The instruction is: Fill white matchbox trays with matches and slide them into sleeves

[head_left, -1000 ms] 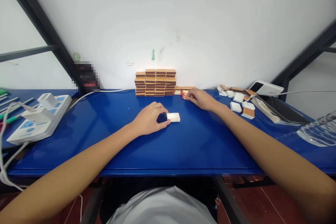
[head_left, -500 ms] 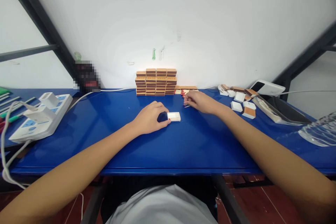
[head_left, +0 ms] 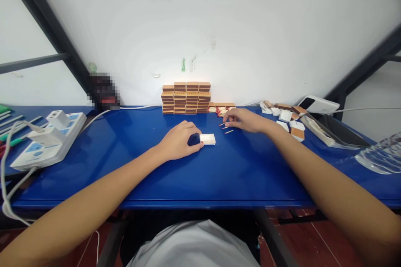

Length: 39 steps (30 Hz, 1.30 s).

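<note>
1. At the far left of the blue table (head_left: 219, 175) lies a white power strip (head_left: 46, 142) with a white plug block and cable on it; past it, at the table's edge, some thin sticks and green bits show only in part.
2. Against the white wall, left of the middle, sits a dark thing that is blurred out (what it is cannot be told).
3. The left hand (head_left: 177, 139) rests on the table near the middle, fingers curled, with thumb and fingertips pinching the left end of a small white tray (head_left: 207, 139) that lies flat on the table.
4. Behind the tray, against the wall, stands a stack of brown matchboxes (head_left: 186, 98), 4 columns wide.
5. Just right of the stack lies a heap of loose red-tipped matches (head_left: 221, 110).
6. The right hand (head_left: 246, 120) lies palm down near that heap, fingers bent and pointing left, their tips touching 1 or 2 matches on the table; whether it grips any cannot be told.
7. A single match (head_left: 229, 132) lies apart on the table, between the right hand and the tray.
8. Further right sit scattered white trays and brown sleeves (head_left: 290, 123).
9. At the far right lie a white device (head_left: 318, 105) with a dark screen, a cable, and a clear plastic sheet (head_left: 377, 156).
</note>
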{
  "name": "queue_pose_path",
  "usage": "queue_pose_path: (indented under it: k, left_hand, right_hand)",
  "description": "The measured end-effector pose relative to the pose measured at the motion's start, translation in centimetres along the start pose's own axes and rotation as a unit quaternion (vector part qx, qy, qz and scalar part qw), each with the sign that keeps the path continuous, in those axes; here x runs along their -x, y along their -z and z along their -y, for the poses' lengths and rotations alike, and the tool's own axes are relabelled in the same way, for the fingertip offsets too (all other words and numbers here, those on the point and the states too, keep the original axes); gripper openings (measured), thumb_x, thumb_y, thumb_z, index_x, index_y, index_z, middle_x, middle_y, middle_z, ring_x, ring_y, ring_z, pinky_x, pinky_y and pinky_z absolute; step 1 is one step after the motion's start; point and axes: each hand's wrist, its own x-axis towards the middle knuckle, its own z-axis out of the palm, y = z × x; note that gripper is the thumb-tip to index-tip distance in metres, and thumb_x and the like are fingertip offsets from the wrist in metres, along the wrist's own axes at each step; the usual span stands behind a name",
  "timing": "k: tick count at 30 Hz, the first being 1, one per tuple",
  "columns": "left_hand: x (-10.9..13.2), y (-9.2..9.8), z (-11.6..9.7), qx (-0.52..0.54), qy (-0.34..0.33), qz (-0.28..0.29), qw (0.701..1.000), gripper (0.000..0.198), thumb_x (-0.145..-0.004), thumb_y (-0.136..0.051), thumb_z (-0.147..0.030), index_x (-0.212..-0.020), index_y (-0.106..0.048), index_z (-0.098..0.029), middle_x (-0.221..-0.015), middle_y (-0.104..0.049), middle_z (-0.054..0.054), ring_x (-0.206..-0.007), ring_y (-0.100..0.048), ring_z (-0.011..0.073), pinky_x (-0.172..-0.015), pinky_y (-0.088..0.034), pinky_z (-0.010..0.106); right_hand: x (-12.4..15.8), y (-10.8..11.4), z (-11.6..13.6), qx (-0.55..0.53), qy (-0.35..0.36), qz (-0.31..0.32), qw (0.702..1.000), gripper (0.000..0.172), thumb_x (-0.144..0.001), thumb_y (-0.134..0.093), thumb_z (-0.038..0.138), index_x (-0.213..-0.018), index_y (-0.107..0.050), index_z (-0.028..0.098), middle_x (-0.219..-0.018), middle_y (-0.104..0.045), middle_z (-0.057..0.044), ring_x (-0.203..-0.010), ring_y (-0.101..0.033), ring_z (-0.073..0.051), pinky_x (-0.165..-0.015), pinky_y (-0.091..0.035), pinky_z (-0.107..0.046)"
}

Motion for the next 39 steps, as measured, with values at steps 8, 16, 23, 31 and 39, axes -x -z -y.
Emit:
queue_pose_path:
  k: [8, 16, 23, 31, 39]
  left_hand:
    - [0.1, 0.0, 0.0, -0.001, -0.002, -0.001, 1.000, 0.029, -0.100, -0.073, -0.043, -0.117, -0.076, -0.020, -0.117, -0.075, 0.010, -0.111, -0.066, 0.0293, -0.095, -0.056, 0.046]
    - [0.1, 0.1, 0.0, 0.000, 0.001, -0.002, 1.000, 0.029, -0.099, -0.073, -0.043, -0.117, -0.077, -0.021, -0.118, -0.075, 0.010, -0.112, -0.066, 0.0297, -0.095, -0.057, 0.046]
    - [0.0, -0.1, 0.2, -0.027, 0.020, -0.025, 0.999, 0.028, -0.097, -0.076, -0.042, -0.117, -0.076, -0.021, -0.119, -0.076, 0.009, -0.110, -0.066, 0.0297, -0.093, -0.057, 0.045]
    - [0.0, -0.1, 0.3, -0.036, 0.016, -0.022, 0.999, 0.027, -0.096, -0.076, -0.039, -0.115, -0.075, -0.020, -0.119, -0.075, 0.009, -0.109, -0.067, 0.0295, -0.095, -0.056, 0.046]
    - [0.0, 0.1, 0.1, -0.022, 0.019, -0.018, 0.999, 0.028, -0.098, -0.073, -0.043, -0.117, -0.077, -0.022, -0.119, -0.075, 0.009, -0.111, -0.066, 0.0301, -0.094, -0.056, 0.046]
  right_hand:
    - [0.5, 0.5, 0.3, -0.010, -0.010, 0.034, 0.999, 0.037, -0.092, -0.067, 0.050, -0.111, -0.075, 0.019, -0.093, -0.071, -0.008, -0.080, -0.062, -0.022, -0.072, -0.045, -0.033]
    - [0.4, 0.4, 2.4, 0.010, -0.027, 0.031, 0.999, 0.016, -0.093, -0.062, 0.033, -0.088, -0.069, 0.020, -0.086, -0.073, -0.009, -0.074, -0.062, -0.021, -0.069, -0.044, -0.033]
    - [0.8, -0.4, 7.3, -0.028, 0.033, -0.010, 0.999, 0.018, -0.097, -0.060, 0.035, -0.095, -0.070, 0.020, -0.088, -0.071, -0.008, -0.077, -0.062, -0.021, -0.071, -0.045, -0.033]
    - [1.0, -3.7, 10.2, 0.016, 0.075, -0.019, 0.997, 0.011, -0.100, -0.060, 0.027, -0.097, -0.069, 0.022, -0.103, -0.069, -0.010, -0.085, -0.063, -0.022, -0.076, -0.046, -0.033]
    - [1.4, 0.7, 6.9, -0.014, 0.005, 0.002, 1.000, 0.029, -0.099, -0.064, 0.049, -0.095, -0.073, 0.023, -0.084, -0.072, -0.007, -0.074, -0.062, -0.021, -0.069, -0.044, -0.034]
